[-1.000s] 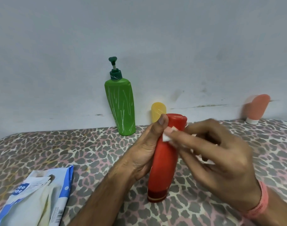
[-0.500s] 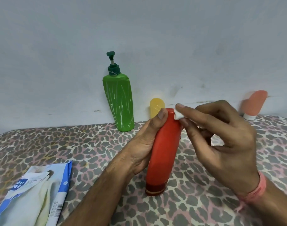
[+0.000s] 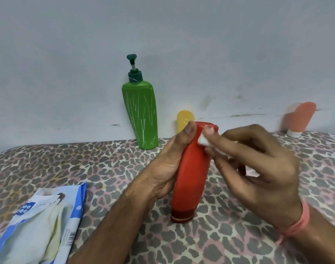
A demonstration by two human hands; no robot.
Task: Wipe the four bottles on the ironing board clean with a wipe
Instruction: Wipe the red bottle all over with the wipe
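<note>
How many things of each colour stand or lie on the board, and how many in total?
Red: 1, the red bottle, held by the left hand
Green: 1, the green pump bottle
Yellow: 1, the yellow bottle
Pink-orange: 1, the pink tube
White: 1, the wipe, pinched by the right hand
Blue and white: 1, the wipes pack
Total: 6

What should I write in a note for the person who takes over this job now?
Left hand grips the red bottle, standing cap-down on the ironing board.
Right hand pinches a white wipe against the bottle's upper end.
Green pump bottle, yellow bottle and peach bottle stand by the wall.
Wipes pack lies front left.
Done: red bottle in progress. Left: finish it; whether the others are wiped cannot be told.
</note>
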